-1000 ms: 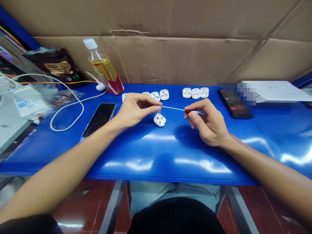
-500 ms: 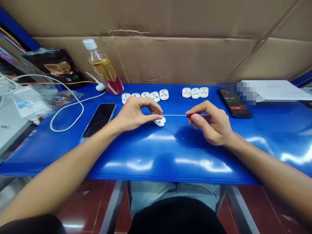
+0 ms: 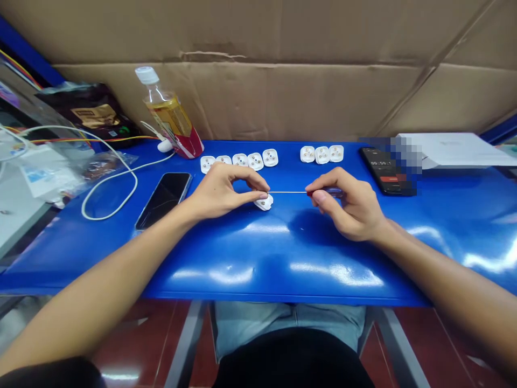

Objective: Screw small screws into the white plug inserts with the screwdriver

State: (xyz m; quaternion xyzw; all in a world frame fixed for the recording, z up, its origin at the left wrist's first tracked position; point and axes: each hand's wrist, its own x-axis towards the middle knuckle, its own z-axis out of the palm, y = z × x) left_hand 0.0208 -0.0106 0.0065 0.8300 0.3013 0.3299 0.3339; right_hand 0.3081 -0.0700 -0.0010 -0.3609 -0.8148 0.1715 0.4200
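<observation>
My right hand is closed around the reddish, see-through handle of a screwdriver. Its thin metal shaft points left, nearly level, above the blue table. At the shaft's tip, the thumb and forefinger of my left hand are pinched together. Whatever lies between those fingertips is too small and hidden to make out. Just below them sits a white plug part with metal screws showing, partly covered by the left thumb. Behind my left hand runs a row of several similar white plug parts, some partly hidden by the hand.
Three more plug parts stand together at the back. On the left are a dark phone, a white cable, a drink bottle and a dark pouch. A phone with a timer and a white box are at right.
Both hands keep nearly the same pose, with the screwdriver still between them. The whole view has shifted very slightly.
</observation>
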